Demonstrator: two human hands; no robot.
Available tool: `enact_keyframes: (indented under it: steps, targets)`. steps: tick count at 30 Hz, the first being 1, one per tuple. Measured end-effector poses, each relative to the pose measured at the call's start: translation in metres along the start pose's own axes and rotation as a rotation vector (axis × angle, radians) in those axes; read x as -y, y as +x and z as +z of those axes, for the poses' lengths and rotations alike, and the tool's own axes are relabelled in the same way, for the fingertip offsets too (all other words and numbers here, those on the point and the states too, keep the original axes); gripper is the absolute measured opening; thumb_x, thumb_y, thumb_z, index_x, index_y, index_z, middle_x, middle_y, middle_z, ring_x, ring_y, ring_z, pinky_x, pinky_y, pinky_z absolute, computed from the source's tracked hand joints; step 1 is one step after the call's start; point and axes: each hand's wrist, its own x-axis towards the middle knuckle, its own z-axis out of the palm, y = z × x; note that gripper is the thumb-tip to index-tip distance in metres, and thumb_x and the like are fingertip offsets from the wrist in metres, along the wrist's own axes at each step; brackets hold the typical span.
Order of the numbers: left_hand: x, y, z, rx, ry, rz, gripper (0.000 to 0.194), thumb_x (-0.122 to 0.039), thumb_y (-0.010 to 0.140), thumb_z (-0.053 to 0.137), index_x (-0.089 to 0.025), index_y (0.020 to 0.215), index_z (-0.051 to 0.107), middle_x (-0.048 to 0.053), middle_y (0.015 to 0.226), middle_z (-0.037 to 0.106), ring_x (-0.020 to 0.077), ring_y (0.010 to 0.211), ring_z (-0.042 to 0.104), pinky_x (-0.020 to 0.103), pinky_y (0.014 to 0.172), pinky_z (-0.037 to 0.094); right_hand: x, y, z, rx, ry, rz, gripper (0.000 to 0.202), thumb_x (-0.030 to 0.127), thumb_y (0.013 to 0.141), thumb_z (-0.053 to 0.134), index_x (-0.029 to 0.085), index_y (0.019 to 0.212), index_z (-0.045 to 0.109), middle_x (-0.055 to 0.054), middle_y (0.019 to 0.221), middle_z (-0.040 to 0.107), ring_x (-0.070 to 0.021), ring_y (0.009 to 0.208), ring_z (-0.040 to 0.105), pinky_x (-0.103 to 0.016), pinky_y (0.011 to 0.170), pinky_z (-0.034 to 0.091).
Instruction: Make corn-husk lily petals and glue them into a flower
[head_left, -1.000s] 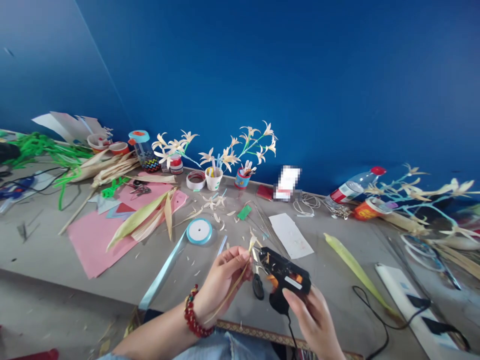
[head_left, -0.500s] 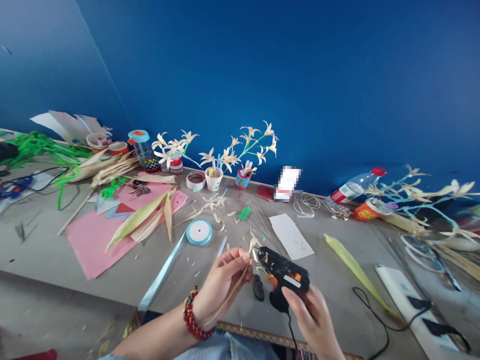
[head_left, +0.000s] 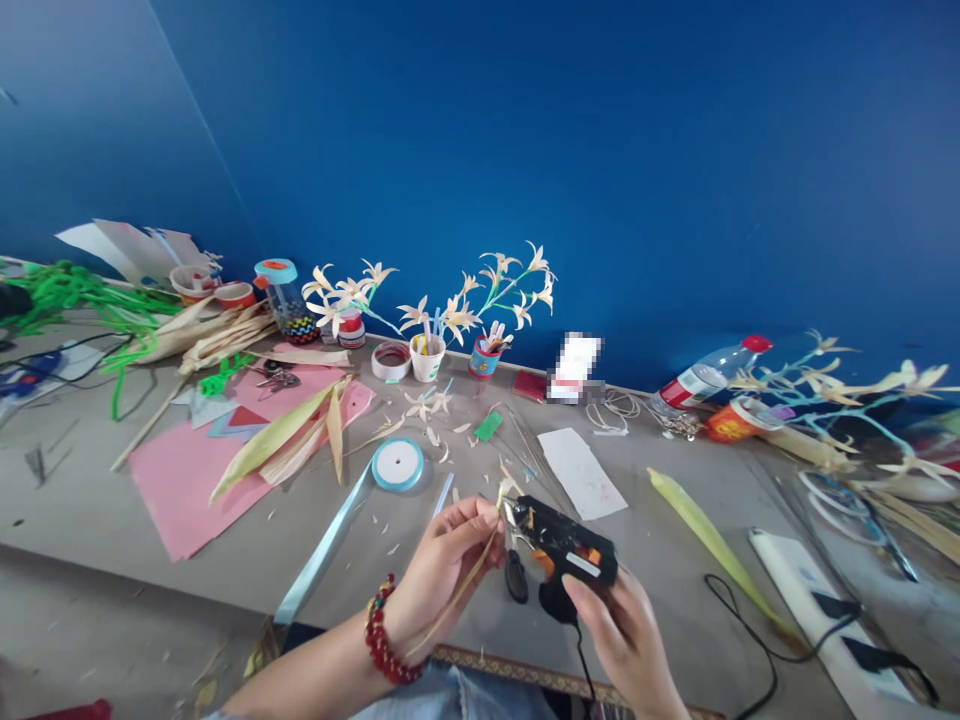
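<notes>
Between the thumb and fingers of my left hand (head_left: 457, 550) is a thin tan stem (head_left: 469, 580) with a small pale tip. Its lower end trails back over my wrist. My right hand (head_left: 626, 630) grips a black hot glue gun (head_left: 568, 545) by its handle, orange parts showing on its side. The gun's metal nozzle is right at the stem's tip; whether they touch I cannot tell. Black-handled scissors (head_left: 516, 576) lie on the table beneath the two hands, their blades partly hidden. A roll of light blue ribbon (head_left: 398, 465) lies beyond my left hand, its tail running toward the table edge.
Pale flowers stand in cups, including a white cup (head_left: 427, 362), along the blue wall. Pink paper (head_left: 169, 490) and corn husks (head_left: 277, 440) lie left. A green husk (head_left: 712, 540), a power strip (head_left: 825, 620), a black cord (head_left: 750, 640) and a plastic bottle (head_left: 705, 378) are at right.
Almost nothing differs. Both hands keep the stem and the glue gun at nearly the same spot; the view has shifted very slightly.
</notes>
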Motion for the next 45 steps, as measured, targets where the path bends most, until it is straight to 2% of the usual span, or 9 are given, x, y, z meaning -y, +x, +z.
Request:
enact_keyframes:
  steps: [9,17,21,25,29,33,36,41,45]
  targets:
    - [-0.001,-0.002,0.001,0.010,-0.052,-0.018,0.018,-0.024,0.084,0.073,-0.012,0.071,0.067,0.001,0.066,0.053,0.0097,0.059,0.044,0.023,0.062,0.038,-0.003,-0.002,0.001,0.024,0.013,0.005,0.019,0.035,0.090,0.062,0.024,0.093,0.078,-0.007,0.086,0.079,-0.0258,0.075,0.075,-0.029,0.069,0.061]
    - [-0.008,-0.003,-0.010,-0.008,-0.090,0.007,0.020,-0.024,0.082,0.075,-0.013,0.070,0.064,0.000,0.068,0.049,0.0099,0.060,0.041,0.025,0.062,0.038,-0.018,-0.008,-0.010,-0.060,-0.028,0.060,0.022,0.038,0.091,0.061,0.021,0.087,0.075,-0.009,0.082,0.079,-0.0251,0.068,0.074,-0.029,0.064,0.060]
    - [-0.034,-0.010,-0.021,-0.013,0.030,0.143,0.022,-0.026,0.084,0.073,-0.015,0.070,0.060,0.000,0.070,0.048,0.0117,0.064,0.041,0.026,0.065,0.037,-0.040,-0.005,-0.024,-0.047,-0.222,0.050,0.027,0.042,0.092,0.058,0.020,0.091,0.074,-0.012,0.087,0.077,-0.0241,0.066,0.073,-0.029,0.057,0.056]
    - [-0.061,-0.021,-0.036,-0.059,0.280,0.393,0.024,-0.027,0.089,0.067,-0.017,0.070,0.058,0.001,0.072,0.049,0.0152,0.072,0.044,0.028,0.072,0.037,-0.067,-0.004,-0.032,0.002,-0.607,0.148,0.042,0.051,0.098,0.043,0.019,0.091,0.070,-0.012,0.097,0.074,-0.0218,0.060,0.070,-0.028,0.044,0.047]
    - [-0.075,-0.027,-0.049,-0.099,0.426,0.553,0.021,-0.026,0.094,0.061,-0.018,0.074,0.059,0.001,0.074,0.049,0.0157,0.074,0.044,0.029,0.075,0.036,-0.088,-0.011,-0.027,-0.006,-0.888,0.130,0.047,0.050,0.101,0.034,0.018,0.100,0.069,-0.012,0.105,0.073,-0.0275,0.079,0.070,-0.034,0.057,0.050]
    - [-0.072,-0.027,-0.056,-0.115,0.471,0.570,0.020,-0.026,0.095,0.059,-0.019,0.076,0.058,0.001,0.075,0.049,0.0156,0.075,0.044,0.029,0.074,0.035,-0.101,-0.018,-0.020,-0.036,-0.961,0.019,0.044,0.040,0.101,0.038,0.013,0.121,0.065,-0.014,0.108,0.073,-0.0300,0.092,0.064,-0.039,0.081,0.049]
    - [-0.066,-0.027,-0.057,-0.128,0.494,0.575,0.019,-0.026,0.095,0.060,-0.019,0.077,0.059,0.001,0.075,0.048,0.0155,0.074,0.043,0.029,0.073,0.034,-0.107,-0.022,-0.019,-0.036,-0.992,-0.009,0.041,0.032,0.100,0.042,0.016,0.131,0.062,-0.011,0.105,0.075,-0.0293,0.089,0.062,-0.041,0.084,0.046]
    - [-0.063,-0.027,-0.058,-0.111,0.598,0.586,0.021,-0.027,0.095,0.059,-0.019,0.075,0.058,0.001,0.076,0.048,0.0162,0.077,0.044,0.029,0.073,0.033,-0.102,-0.019,-0.024,0.011,-0.957,-0.007,0.040,0.028,0.093,0.048,0.017,0.128,0.063,-0.012,0.112,0.072,-0.0313,0.097,0.063,-0.043,0.084,0.047]
    - [-0.064,-0.022,-0.059,-0.096,0.607,0.557,0.025,-0.029,0.096,0.059,-0.019,0.073,0.056,0.001,0.074,0.048,0.0161,0.076,0.043,0.029,0.074,0.033,-0.066,-0.002,-0.009,-0.020,-0.722,-0.080,0.033,0.025,0.090,0.052,0.017,0.119,0.065,-0.015,0.114,0.069,-0.0322,0.096,0.064,-0.047,0.087,0.048]
